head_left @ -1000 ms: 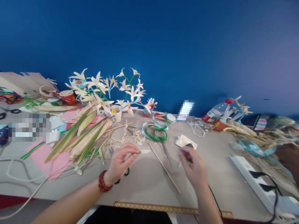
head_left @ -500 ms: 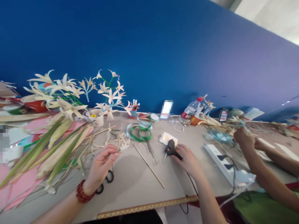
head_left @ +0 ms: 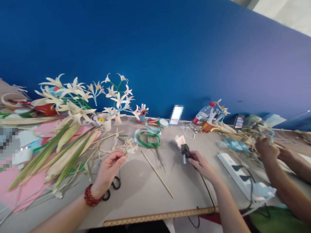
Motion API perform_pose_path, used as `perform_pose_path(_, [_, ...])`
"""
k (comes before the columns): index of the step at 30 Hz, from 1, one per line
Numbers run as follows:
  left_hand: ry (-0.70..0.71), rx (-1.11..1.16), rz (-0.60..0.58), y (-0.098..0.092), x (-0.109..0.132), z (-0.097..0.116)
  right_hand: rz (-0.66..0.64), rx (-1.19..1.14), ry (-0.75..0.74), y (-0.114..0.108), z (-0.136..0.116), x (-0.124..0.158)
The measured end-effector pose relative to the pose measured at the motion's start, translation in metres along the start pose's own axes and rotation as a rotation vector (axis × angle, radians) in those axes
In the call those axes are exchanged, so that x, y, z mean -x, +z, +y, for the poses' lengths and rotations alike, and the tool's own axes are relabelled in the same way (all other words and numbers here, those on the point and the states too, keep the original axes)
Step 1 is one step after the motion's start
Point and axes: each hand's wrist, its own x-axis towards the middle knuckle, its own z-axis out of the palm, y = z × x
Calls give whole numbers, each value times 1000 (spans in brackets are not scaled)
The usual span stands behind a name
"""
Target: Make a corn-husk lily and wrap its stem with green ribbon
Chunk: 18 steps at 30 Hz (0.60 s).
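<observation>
My right hand [head_left: 201,165] grips a black hot glue gun [head_left: 185,151], with a glue stick protruding at its near end. Beyond the gun is a small whitish pad [head_left: 180,140], which looks tilted; I cannot tell whether it is stuck to the nozzle. My left hand [head_left: 111,166] pinches a small green piece [head_left: 126,153] between thumb and forefinger. A pale husk flower [head_left: 132,148] shows just past those fingertips, and whether it is joined to the piece is unclear. Scissors [head_left: 116,183] lie partly hidden under my left wrist. A thin wooden stick [head_left: 157,174] rests between my hands.
Green ribbon [head_left: 148,142] and thin wires [head_left: 159,158] lie mid-table. Corn husks [head_left: 60,158] and standing husk flowers [head_left: 119,100] fill the left. A power strip [head_left: 234,173] stands to the right, beside a co-worker's hands [head_left: 267,149]. A bottle [head_left: 203,113] leans at the back.
My right hand has turned the glue gun and drawn it to the right; the whitish pad now appears tilted and narrower. The left hand keeps its pinch. The whole view has shifted slightly.
</observation>
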Motion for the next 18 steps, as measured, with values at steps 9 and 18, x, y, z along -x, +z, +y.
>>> perform_pose_path(9, [-2,-36,-35,1,1,6,127,-624,141,-9,5,11])
perform_pose_path(18, [-20,-31,-61,2,1,6,-140,-348,40,-10,-37,13])
